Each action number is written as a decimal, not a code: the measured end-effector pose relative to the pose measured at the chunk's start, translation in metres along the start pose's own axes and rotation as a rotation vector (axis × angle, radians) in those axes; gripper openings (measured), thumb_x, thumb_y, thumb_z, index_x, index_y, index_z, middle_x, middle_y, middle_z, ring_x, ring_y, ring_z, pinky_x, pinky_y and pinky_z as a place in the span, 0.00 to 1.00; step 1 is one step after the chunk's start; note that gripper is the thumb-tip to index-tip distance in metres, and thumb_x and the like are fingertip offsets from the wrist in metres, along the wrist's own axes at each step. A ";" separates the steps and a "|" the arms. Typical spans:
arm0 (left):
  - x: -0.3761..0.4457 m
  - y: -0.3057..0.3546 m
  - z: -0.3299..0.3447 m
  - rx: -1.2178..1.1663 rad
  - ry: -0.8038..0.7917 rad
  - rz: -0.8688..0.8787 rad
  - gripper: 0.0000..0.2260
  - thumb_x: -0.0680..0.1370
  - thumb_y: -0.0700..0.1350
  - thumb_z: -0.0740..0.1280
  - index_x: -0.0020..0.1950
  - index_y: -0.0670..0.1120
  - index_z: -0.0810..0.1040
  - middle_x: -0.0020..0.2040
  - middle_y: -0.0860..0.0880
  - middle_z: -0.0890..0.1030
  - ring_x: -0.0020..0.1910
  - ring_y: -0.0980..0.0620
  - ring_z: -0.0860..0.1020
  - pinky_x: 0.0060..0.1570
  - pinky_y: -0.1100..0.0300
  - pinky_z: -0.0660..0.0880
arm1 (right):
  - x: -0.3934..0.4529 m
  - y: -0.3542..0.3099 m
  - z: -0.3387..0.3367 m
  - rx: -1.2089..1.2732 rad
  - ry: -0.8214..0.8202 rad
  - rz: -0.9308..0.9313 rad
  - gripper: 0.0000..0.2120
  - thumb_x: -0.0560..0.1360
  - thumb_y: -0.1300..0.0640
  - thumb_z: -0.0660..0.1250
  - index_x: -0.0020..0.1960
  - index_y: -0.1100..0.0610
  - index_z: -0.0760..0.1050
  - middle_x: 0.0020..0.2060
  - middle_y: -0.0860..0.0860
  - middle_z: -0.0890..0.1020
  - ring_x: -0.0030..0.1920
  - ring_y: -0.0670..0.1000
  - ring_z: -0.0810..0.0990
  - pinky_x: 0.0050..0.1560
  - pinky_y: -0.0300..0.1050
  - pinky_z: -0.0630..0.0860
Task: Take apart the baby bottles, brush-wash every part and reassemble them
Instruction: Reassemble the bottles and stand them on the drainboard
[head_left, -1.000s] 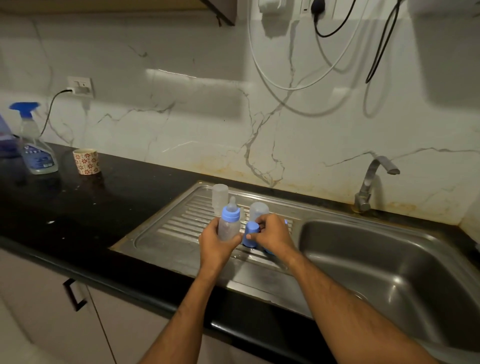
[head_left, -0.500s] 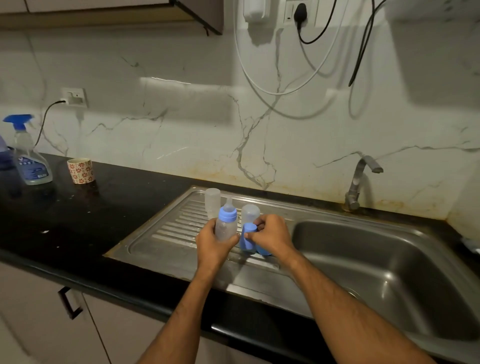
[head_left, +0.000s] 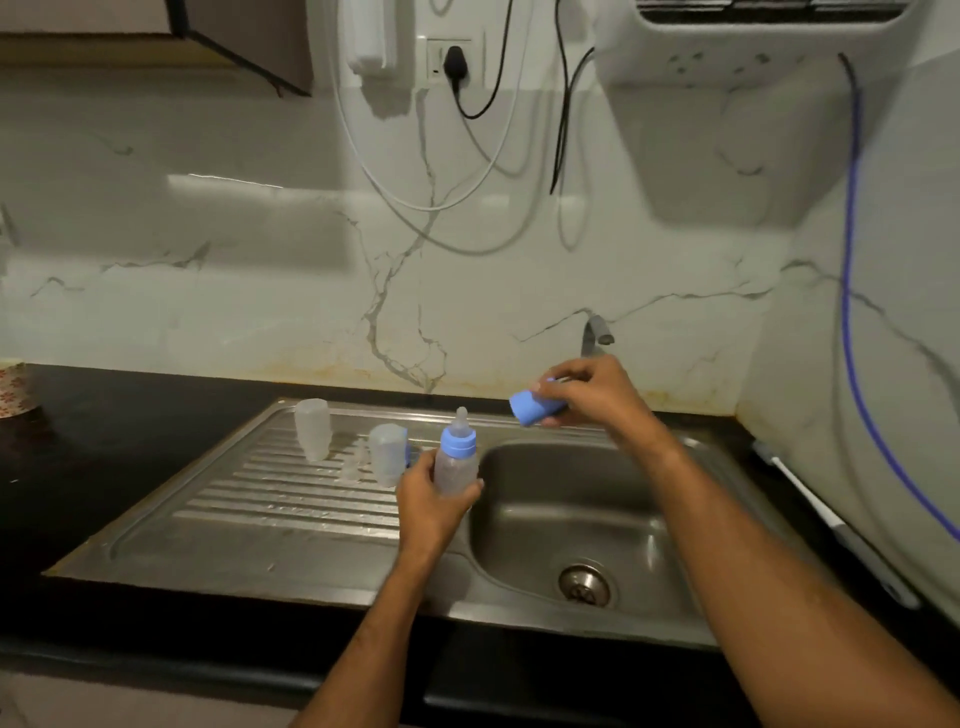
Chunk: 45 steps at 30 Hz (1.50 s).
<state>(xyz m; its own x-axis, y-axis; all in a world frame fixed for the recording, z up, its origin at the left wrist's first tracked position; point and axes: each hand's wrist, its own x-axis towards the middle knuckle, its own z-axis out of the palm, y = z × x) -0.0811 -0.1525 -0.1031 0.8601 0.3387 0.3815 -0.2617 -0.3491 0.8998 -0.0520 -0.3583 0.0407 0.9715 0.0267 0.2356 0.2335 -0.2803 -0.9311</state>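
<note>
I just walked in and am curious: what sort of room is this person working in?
Most likely a home kitchen. A steel sink with a ribbed draining board is set into a black counter, a tap stands at the marble-patterned wall, and baby bottle parts stand on the board.

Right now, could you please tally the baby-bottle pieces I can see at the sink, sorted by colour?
Clear pieces: 4 (bottle in the left hand, cap, second cap, loose teat)
Blue pieces: 2 (collar on the bottle, piece in the right hand)
Total: 6; a blue edge behind the second cap is unclear.
</note>
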 end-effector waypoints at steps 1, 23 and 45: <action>-0.004 0.004 0.011 -0.006 -0.022 -0.004 0.18 0.67 0.42 0.81 0.52 0.49 0.79 0.46 0.52 0.83 0.45 0.54 0.82 0.47 0.57 0.80 | -0.001 -0.003 -0.015 0.083 0.003 0.019 0.07 0.72 0.67 0.77 0.48 0.68 0.83 0.43 0.60 0.85 0.42 0.56 0.86 0.42 0.53 0.86; -0.041 0.030 0.093 0.017 -0.210 0.020 0.18 0.71 0.40 0.79 0.54 0.51 0.75 0.45 0.58 0.78 0.42 0.63 0.77 0.37 0.75 0.72 | -0.033 0.097 -0.096 -0.492 0.060 0.313 0.11 0.71 0.68 0.77 0.52 0.62 0.83 0.48 0.60 0.82 0.45 0.59 0.84 0.38 0.49 0.85; -0.031 0.053 0.093 -0.035 -0.200 0.051 0.21 0.69 0.39 0.79 0.56 0.52 0.75 0.47 0.53 0.79 0.42 0.62 0.77 0.38 0.73 0.71 | -0.011 -0.008 -0.044 -0.814 -0.211 -0.313 0.24 0.71 0.64 0.79 0.65 0.58 0.81 0.60 0.54 0.84 0.59 0.52 0.81 0.63 0.49 0.78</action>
<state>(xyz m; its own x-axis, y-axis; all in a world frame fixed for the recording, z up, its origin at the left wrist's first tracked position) -0.0807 -0.2626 -0.0867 0.9141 0.1400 0.3805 -0.3193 -0.3296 0.8885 -0.0663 -0.3989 0.0581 0.8742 0.3695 0.3151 0.4656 -0.8221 -0.3277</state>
